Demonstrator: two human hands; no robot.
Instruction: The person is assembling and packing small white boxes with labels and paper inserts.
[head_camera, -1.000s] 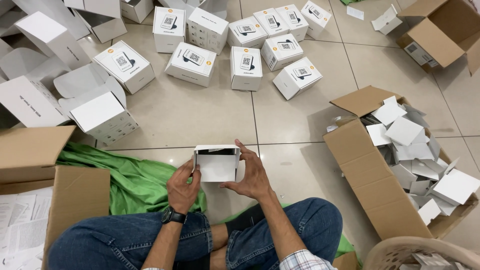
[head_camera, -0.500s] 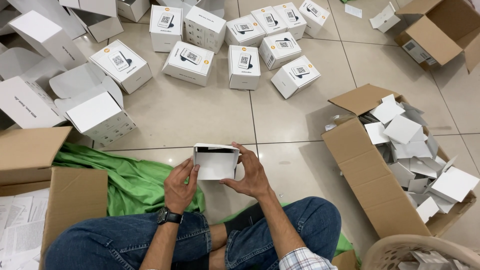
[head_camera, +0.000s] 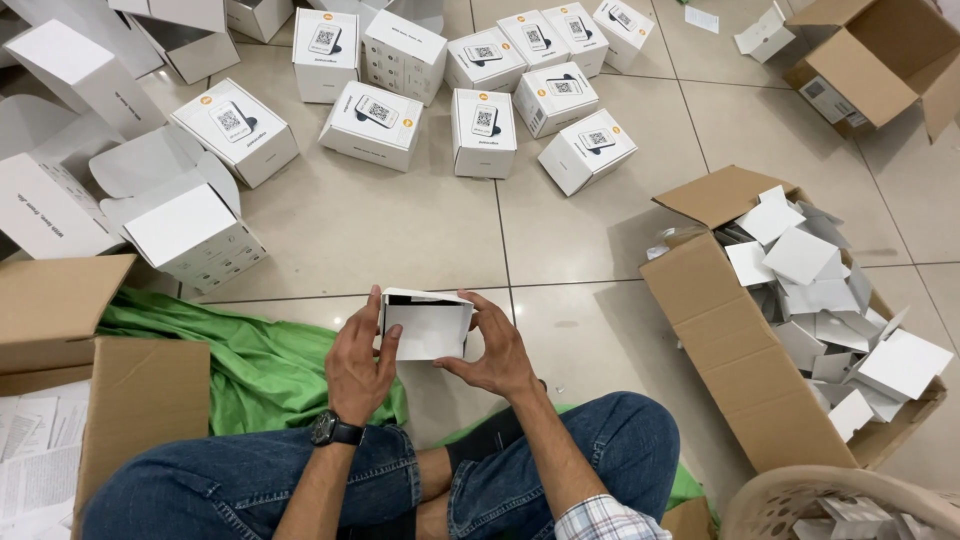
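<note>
White box (head_camera: 428, 328) held btwn left hand (head_camera: 358, 365) & right hand (head_camera: 496, 352).

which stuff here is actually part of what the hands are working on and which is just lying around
In hand:
- small white box, held between left hand and right hand

Lying about:
- closed white boxes on the floor
- open white boxes at left
- cardboard box of white inserts at right
- green cloth
- woven basket
- papers at bottom left
</note>
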